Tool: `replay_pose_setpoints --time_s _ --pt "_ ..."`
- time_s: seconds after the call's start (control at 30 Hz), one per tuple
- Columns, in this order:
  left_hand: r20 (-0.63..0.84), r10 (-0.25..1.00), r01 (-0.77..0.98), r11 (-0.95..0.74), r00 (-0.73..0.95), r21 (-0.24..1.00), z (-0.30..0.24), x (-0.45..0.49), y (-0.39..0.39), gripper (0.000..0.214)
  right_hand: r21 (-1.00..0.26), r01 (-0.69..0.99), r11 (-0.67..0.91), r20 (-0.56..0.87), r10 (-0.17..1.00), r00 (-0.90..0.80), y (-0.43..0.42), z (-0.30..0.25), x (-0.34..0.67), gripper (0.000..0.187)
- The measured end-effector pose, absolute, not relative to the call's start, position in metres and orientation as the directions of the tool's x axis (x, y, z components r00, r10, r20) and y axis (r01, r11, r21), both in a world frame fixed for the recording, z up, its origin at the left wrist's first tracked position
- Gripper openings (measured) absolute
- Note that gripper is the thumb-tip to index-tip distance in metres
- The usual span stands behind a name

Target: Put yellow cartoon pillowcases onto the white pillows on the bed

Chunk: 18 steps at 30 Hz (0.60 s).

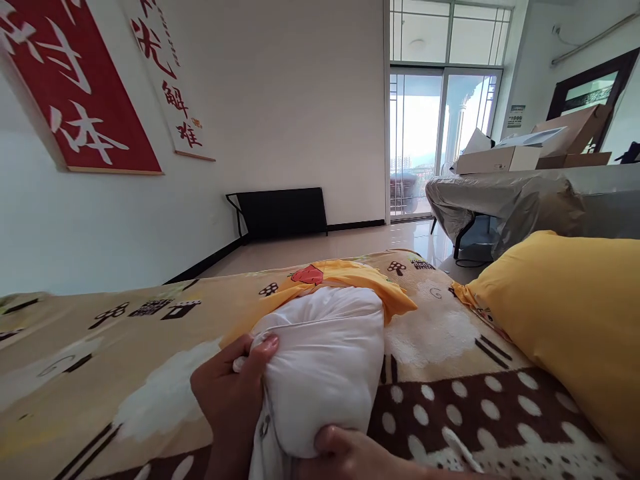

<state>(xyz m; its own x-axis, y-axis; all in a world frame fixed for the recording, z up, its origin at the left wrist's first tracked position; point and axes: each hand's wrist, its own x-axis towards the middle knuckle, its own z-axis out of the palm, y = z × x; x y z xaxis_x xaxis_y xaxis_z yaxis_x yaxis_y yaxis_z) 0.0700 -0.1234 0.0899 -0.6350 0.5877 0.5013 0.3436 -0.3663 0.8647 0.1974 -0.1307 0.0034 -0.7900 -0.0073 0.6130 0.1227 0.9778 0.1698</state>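
Observation:
A white pillow [325, 367], bunched up and wrinkled, lies on the patterned blanket in front of me. My left hand [235, 380] is closed on its left upper corner, thumb on top at a seam. Low on its near end, my right hand [350, 453] grips the fabric with the thumb uppermost; its other fingers are hidden beneath. Behind the white pillow, and partly covered by it, spreads a yellow pillowcase [350, 272] with a red strawberry print. A piece of white fabric with a zipper pull hangs below my left hand.
The beige and brown blanket [165, 353] covers the surface before me. At the right rests a plump yellow pillow [575, 320]. Beyond stand a plastic-covered table [505, 190] with boxes [497, 160], a black folded panel [283, 212] against the wall, and a sliding glass door [443, 133].

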Motion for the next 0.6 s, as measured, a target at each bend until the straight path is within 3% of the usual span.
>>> replay_pose_setpoints --time_s 0.07,0.17,0.23,0.3,0.4,0.5,0.6 --pt "0.484 0.659 0.280 -0.397 -0.576 0.874 0.091 0.074 -0.129 0.037 0.106 0.061 0.993 0.690 -0.029 -0.723 -0.130 0.025 0.221 0.006" --pt "0.469 0.788 0.191 -0.429 -0.398 0.883 0.089 0.082 -0.137 0.034 -0.126 0.187 0.974 0.873 0.198 -0.446 -0.118 0.056 0.258 0.035" --pt "0.520 0.813 0.222 -0.473 -0.262 0.853 0.084 0.087 -0.141 0.032 -0.260 0.242 0.935 0.861 0.338 -0.380 -0.105 0.065 0.271 0.045" --pt "0.602 0.775 0.294 -0.540 -0.193 0.789 0.078 0.092 -0.146 0.028 -0.331 0.237 0.914 0.802 0.404 -0.440 -0.093 0.064 0.272 0.046" --pt "0.746 0.653 0.353 -0.673 -0.127 0.649 0.071 0.098 -0.157 0.025 -0.371 0.171 0.913 0.778 0.406 -0.480 -0.086 0.050 0.258 0.048" --pt "0.853 0.521 0.283 -0.823 0.034 0.492 0.069 0.104 -0.168 0.023 -0.367 0.075 0.927 0.813 0.359 -0.458 -0.090 0.031 0.242 0.048" --pt "0.886 0.455 0.244 -0.873 0.093 0.423 0.072 0.111 -0.176 0.023 -0.362 0.014 0.932 0.836 0.332 -0.437 -0.097 0.021 0.234 0.045"
